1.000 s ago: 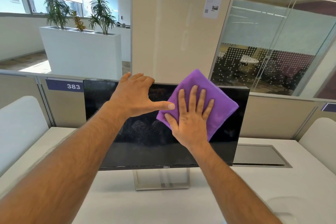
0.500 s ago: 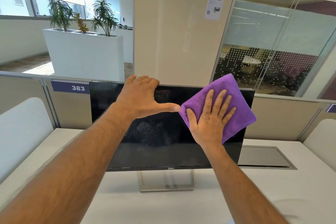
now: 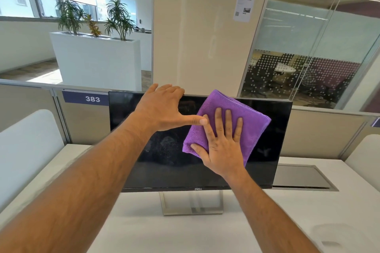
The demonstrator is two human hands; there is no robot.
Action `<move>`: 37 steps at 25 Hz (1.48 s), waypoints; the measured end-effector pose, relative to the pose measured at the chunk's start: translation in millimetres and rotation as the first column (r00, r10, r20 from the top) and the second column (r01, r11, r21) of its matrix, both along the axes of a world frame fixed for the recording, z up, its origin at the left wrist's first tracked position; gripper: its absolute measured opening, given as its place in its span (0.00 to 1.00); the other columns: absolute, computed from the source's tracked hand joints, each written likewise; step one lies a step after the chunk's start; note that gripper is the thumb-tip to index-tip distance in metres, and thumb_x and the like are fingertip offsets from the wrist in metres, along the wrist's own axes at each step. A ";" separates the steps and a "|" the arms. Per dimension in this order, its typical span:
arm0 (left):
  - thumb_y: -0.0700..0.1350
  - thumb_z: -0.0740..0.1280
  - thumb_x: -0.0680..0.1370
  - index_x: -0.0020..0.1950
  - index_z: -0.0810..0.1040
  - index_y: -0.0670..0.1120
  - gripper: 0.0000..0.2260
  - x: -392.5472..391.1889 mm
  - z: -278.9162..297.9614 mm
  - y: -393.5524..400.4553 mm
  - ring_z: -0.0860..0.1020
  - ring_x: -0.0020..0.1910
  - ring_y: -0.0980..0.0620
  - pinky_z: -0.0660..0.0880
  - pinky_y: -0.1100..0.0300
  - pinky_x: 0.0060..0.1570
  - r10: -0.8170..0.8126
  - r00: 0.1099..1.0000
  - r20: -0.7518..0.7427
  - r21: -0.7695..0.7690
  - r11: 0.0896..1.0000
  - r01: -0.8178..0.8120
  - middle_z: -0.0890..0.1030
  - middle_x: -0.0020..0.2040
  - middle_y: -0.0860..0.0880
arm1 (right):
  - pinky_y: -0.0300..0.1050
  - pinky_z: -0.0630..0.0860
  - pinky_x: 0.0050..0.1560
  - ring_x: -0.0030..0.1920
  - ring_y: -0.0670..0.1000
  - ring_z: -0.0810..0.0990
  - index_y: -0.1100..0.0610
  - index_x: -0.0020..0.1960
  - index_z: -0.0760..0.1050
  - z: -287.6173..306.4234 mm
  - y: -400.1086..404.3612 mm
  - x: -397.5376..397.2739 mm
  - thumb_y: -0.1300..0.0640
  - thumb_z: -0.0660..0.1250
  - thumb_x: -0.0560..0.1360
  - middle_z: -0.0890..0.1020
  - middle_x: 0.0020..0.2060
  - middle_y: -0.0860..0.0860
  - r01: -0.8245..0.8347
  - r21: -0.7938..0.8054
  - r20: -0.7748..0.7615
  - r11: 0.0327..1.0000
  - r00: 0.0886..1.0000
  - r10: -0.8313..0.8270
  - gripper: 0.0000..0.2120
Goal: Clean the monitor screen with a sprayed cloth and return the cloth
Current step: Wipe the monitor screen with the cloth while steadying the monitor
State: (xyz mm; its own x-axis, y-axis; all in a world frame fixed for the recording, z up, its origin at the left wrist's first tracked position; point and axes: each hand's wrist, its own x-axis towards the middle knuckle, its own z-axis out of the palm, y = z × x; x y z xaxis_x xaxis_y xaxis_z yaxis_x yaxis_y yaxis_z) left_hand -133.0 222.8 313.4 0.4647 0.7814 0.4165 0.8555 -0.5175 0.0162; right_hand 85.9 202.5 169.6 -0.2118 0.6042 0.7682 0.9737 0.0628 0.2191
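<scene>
A black monitor [image 3: 275, 146] on a silver stand stands on the white desk in front of me, its screen dark with faint smudges left of centre. My left hand [image 3: 162, 109] grips the monitor's top edge, fingers over the back and thumb stretched across the screen. A folded purple cloth [image 3: 246, 121] lies flat against the upper middle of the screen. My right hand [image 3: 223, 146] presses on the cloth with fingers spread.
The white desk [image 3: 298, 222] has a grey cable hatch [image 3: 298, 176] at the right behind the monitor. Beige partitions with a "383" label [image 3: 92, 99] stand behind. White chair backs flank both sides. A pillar and glass wall rise beyond.
My right hand swept the cloth to the right edge of the screen and has come back toward the middle. My left hand kept its hold on the top edge.
</scene>
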 end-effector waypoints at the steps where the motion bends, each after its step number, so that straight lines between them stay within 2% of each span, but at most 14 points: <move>1: 0.87 0.42 0.58 0.67 0.72 0.47 0.57 -3.0 0.4 -0.2 0.74 0.64 0.47 0.59 0.41 0.74 0.010 1.000 -0.007 -0.008 1.000 -0.010 0.78 0.63 0.50 | 0.72 0.47 0.77 0.81 0.64 0.46 0.52 0.82 0.47 0.9 -0.3 2.9 0.26 0.51 0.77 0.47 0.82 0.58 0.015 0.001 -0.012 1.000 1.000 -0.015 0.44; 5: 0.87 0.41 0.58 0.74 0.68 0.48 0.59 -23.1 2.2 -0.1 0.71 0.71 0.46 0.55 0.39 0.76 0.025 1.000 -0.012 -0.048 0.999 -0.026 0.75 0.71 0.48 | 0.72 0.45 0.77 0.81 0.65 0.44 0.53 0.82 0.45 8.2 -0.1 8.9 0.27 0.49 0.77 0.46 0.82 0.59 0.094 0.019 -0.101 0.995 0.991 -0.092 0.44; 8: 0.87 0.40 0.59 0.71 0.70 0.48 0.58 -40.4 3.4 2.8 0.73 0.68 0.46 0.56 0.39 0.75 0.053 0.998 -0.019 -0.055 0.997 -0.054 0.77 0.68 0.48 | 0.72 0.43 0.77 0.81 0.65 0.43 0.54 0.82 0.45 14.2 3.3 2.2 0.27 0.49 0.77 0.45 0.81 0.60 0.135 0.031 -0.200 0.990 0.972 -0.126 0.44; 10: 0.87 0.39 0.59 0.68 0.72 0.48 0.57 -49.9 3.5 4.9 0.74 0.66 0.45 0.58 0.38 0.75 0.081 0.997 -0.017 -0.056 0.995 -0.081 0.78 0.66 0.49 | 0.72 0.42 0.77 0.81 0.66 0.43 0.54 0.82 0.45 13.2 3.6 -5.8 0.27 0.49 0.77 0.45 0.81 0.61 0.140 0.021 -0.213 0.990 0.968 -0.133 0.44; 14: 0.87 0.40 0.59 0.64 0.74 0.47 0.56 -55.0 1.4 5.5 0.77 0.61 0.45 0.63 0.39 0.72 0.109 0.994 -0.003 -0.007 0.994 -0.109 0.80 0.62 0.49 | 0.72 0.41 0.76 0.80 0.67 0.44 0.54 0.82 0.46 -14.8 -5.4 -9.9 0.27 0.48 0.78 0.45 0.81 0.61 0.043 -0.060 -0.014 0.997 0.999 -0.044 0.43; 17: 0.87 0.40 0.59 0.61 0.76 0.46 0.55 -52.9 -0.9 5.7 0.78 0.57 0.46 0.66 0.42 0.68 0.104 0.995 0.009 0.034 0.994 -0.105 0.81 0.58 0.49 | 0.72 0.45 0.77 0.81 0.65 0.45 0.51 0.82 0.48 -50.7 -18.3 -3.6 0.28 0.49 0.78 0.46 0.82 0.58 -0.033 -0.127 0.154 0.991 0.987 0.053 0.41; 21: 0.87 0.41 0.61 0.56 0.76 0.48 0.51 -53.8 -4.1 6.3 0.78 0.50 0.47 0.69 0.44 0.63 0.086 0.996 0.020 0.081 0.993 -0.088 0.82 0.52 0.51 | 0.72 0.52 0.75 0.81 0.63 0.45 0.49 0.82 0.48 -68.8 -27.9 10.3 0.28 0.50 0.78 0.47 0.82 0.56 -0.057 -0.154 0.228 0.986 0.969 0.091 0.40; 23: 0.87 0.41 0.61 0.55 0.76 0.48 0.50 -54.1 -4.7 6.8 0.78 0.48 0.47 0.70 0.45 0.61 0.086 0.996 0.019 0.089 0.992 -0.087 0.81 0.49 0.51 | 0.72 0.50 0.76 0.81 0.64 0.46 0.50 0.82 0.48 -56.7 -25.4 16.3 0.28 0.50 0.78 0.47 0.82 0.57 -0.023 -0.124 0.174 0.992 0.984 0.045 0.41; 26: 0.86 0.41 0.61 0.54 0.76 0.48 0.50 -53.7 -5.8 6.5 0.77 0.46 0.48 0.69 0.45 0.60 0.084 0.996 0.032 0.101 0.991 -0.087 0.81 0.47 0.52 | 0.71 0.41 0.77 0.80 0.66 0.44 0.53 0.82 0.46 -25.7 -14.0 17.4 0.27 0.48 0.77 0.46 0.81 0.61 0.113 -0.060 -0.010 0.992 0.994 -0.113 0.43; 28: 0.86 0.42 0.62 0.54 0.76 0.48 0.48 -53.0 -6.2 6.5 0.77 0.46 0.48 0.69 0.45 0.60 0.087 0.995 0.041 0.101 0.991 -0.090 0.80 0.46 0.52 | 0.72 0.41 0.77 0.80 0.67 0.44 0.54 0.82 0.45 -10.4 -7.3 10.5 0.27 0.48 0.77 0.46 0.81 0.62 0.171 -0.036 -0.152 0.985 0.973 -0.175 0.44; 30: 0.86 0.43 0.62 0.55 0.76 0.48 0.49 -52.2 -6.1 6.4 0.77 0.47 0.48 0.69 0.45 0.61 0.091 0.995 0.042 0.091 0.991 -0.095 0.80 0.47 0.52 | 0.73 0.41 0.76 0.80 0.68 0.43 0.54 0.82 0.45 -8.0 -4.9 0.8 0.27 0.48 0.77 0.45 0.81 0.62 0.169 -0.042 -0.188 0.985 0.967 -0.173 0.44; 34: 0.87 0.42 0.61 0.56 0.76 0.48 0.51 -51.5 -6.3 5.7 0.78 0.50 0.46 0.69 0.44 0.61 0.101 0.994 0.042 0.085 0.991 -0.104 0.81 0.49 0.51 | 0.73 0.40 0.76 0.80 0.68 0.44 0.51 0.82 0.47 -45.8 -14.5 -13.0 0.27 0.49 0.77 0.45 0.81 0.60 0.021 -0.132 0.062 0.991 0.998 -0.013 0.42; 37: 0.87 0.41 0.61 0.55 0.76 0.48 0.50 -52.1 -6.4 4.2 0.77 0.50 0.46 0.69 0.43 0.62 0.100 0.994 0.046 0.090 0.990 -0.104 0.81 0.50 0.51 | 0.74 0.47 0.75 0.81 0.66 0.45 0.48 0.82 0.49 -81.9 -25.5 -9.9 0.28 0.50 0.78 0.46 0.82 0.58 -0.075 -0.193 0.250 0.978 0.960 0.123 0.39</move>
State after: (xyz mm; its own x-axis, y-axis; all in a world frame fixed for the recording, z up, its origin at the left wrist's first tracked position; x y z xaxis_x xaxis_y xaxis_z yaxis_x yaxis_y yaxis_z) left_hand -185.1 227.1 307.1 0.3656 0.7810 0.5063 0.9035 -0.4285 0.0085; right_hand 76.0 177.0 87.7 -0.4548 0.6933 0.5589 0.8716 0.2176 0.4393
